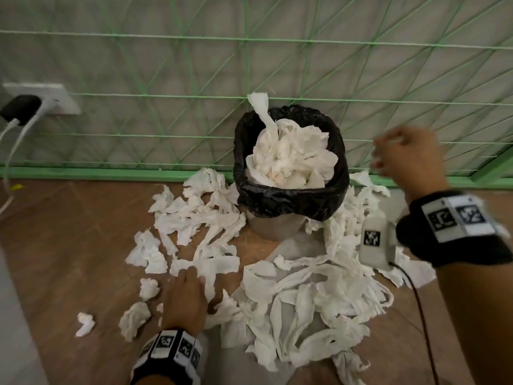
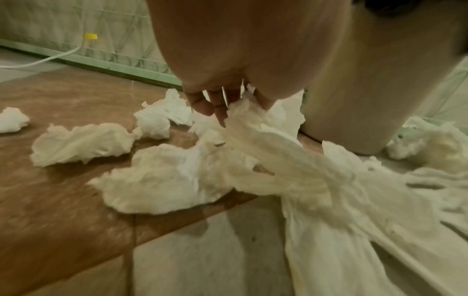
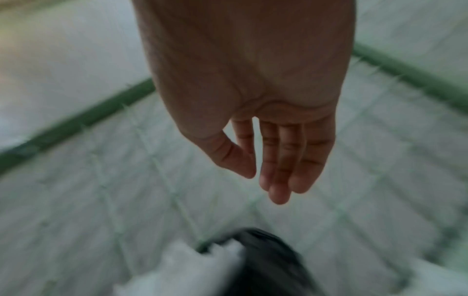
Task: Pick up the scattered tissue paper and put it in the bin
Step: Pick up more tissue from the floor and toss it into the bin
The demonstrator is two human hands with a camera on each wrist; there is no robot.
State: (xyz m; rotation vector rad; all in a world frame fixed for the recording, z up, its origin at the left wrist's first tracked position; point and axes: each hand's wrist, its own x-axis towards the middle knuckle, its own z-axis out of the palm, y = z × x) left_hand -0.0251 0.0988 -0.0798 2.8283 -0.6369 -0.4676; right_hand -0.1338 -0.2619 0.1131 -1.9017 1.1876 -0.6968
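Against the green-strung wall (image 1: 166,65), the bin (image 1: 291,173) stands on the floor (image 1: 55,245), lined with a black bag and heaped with tissue paper above its rim; 1 strip pokes up at the back. The rest of the tissue paper (image 1: 299,295) lies scattered over the floor on both sides of the bin and in front of it, thickest in a tangled pile before you. Your left hand (image 1: 184,298) is down on this litter, at the pile's left edge. In the left wrist view its fingers (image 2: 202,104) are curled onto a long twisted strip (image 2: 266,144), gripping it. Your right hand (image 1: 408,162) is raised to the right of the bin, blurred; its fingers (image 3: 286,160) lie straight and together, holding nothing. At far left, 2 plugs sit in a wall socket (image 1: 41,98).
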